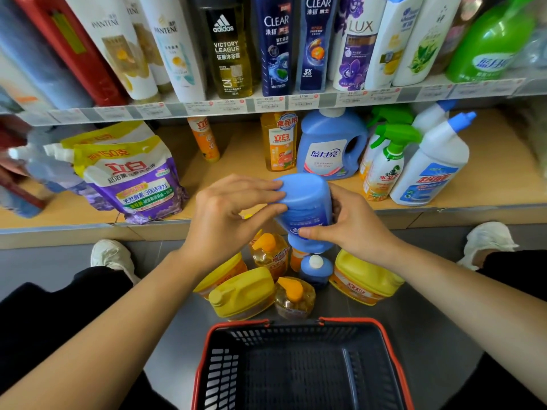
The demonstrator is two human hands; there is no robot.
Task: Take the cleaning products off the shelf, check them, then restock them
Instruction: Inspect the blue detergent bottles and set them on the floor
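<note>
A blue detergent bottle [305, 210] is held upside down in front of the lower shelf [236, 152], its base turned up toward me. My left hand [233, 214] grips its base from the left. My right hand [352, 223] wraps its lower body from the right. On the floor beneath stand yellow jugs [242, 294] [365, 279], clear orange-capped bottles [293, 297] [268, 253] and a small blue bottle [316, 269]. On the shelf remain a blue jug [331, 146], an orange dish-soap bottle [279, 142], green-trigger sprays [384, 164], a white toilet cleaner [432, 167] and purple-yellow powder bags [133, 176].
A red and dark shopping basket [299, 368] sits on the grey floor just in front of me. The upper shelf [266, 105] carries shampoo and body-wash bottles. My white shoes [111, 257] [488, 239] rest either side of the products on the floor.
</note>
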